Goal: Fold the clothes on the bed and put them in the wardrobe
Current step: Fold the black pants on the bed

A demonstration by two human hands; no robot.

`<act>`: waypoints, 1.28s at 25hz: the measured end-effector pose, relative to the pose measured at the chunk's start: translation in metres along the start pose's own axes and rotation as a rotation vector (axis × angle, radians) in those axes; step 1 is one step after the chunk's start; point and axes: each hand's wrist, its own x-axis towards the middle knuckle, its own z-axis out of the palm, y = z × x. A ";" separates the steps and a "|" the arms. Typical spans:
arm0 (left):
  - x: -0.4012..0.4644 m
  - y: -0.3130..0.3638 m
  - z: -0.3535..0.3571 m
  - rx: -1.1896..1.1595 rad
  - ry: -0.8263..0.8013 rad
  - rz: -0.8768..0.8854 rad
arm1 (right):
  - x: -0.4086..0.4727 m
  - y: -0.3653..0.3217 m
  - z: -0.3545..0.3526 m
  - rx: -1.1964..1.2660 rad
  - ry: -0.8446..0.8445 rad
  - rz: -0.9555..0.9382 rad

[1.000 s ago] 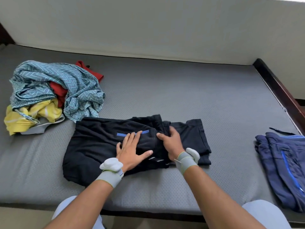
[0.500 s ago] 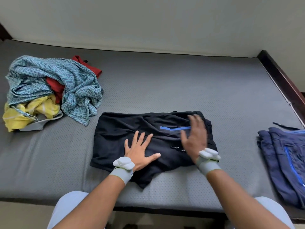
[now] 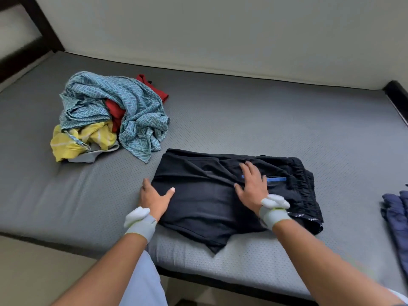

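Black shorts [image 3: 209,195] with a blue pocket stripe lie folded over near the front edge of the grey mattress [image 3: 276,120]. My left hand [image 3: 154,198] is at the shorts' left edge, thumb on top of the cloth and fingers along or under the fold; whether it grips is unclear. My right hand [image 3: 254,186] rests flat and spread on the middle of the shorts, partly covering the blue stripe. A loose pile of clothes [image 3: 110,115], teal patterned, red, yellow and grey, sits at the back left.
A navy garment [image 3: 397,217] lies at the right edge of the mattress. A pale wall runs along the far side of the bed. A dark wooden frame shows at the far left and right corners. My knees in light trousers stand against the front edge.
The shorts went from spread out to folded over. My left hand slid from the top of the cloth to its left edge. My right hand shifted left to the middle.
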 end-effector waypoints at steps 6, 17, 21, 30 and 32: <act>0.032 0.006 -0.024 -0.054 -0.112 0.002 | 0.085 -0.007 -0.033 -0.236 -0.332 -0.121; -0.153 0.071 0.075 -1.036 -0.175 -0.681 | 0.139 -0.030 -0.026 -0.141 -0.549 -0.001; -0.151 0.105 0.087 -1.077 -0.253 -0.858 | 0.125 -0.034 -0.037 -0.035 -0.588 0.015; -0.124 0.123 0.093 -1.230 -0.104 -0.855 | 0.105 -0.018 -0.067 0.458 -0.560 0.049; -0.125 0.120 0.092 -1.279 -0.193 -0.852 | 0.101 -0.008 -0.074 0.579 -0.503 0.070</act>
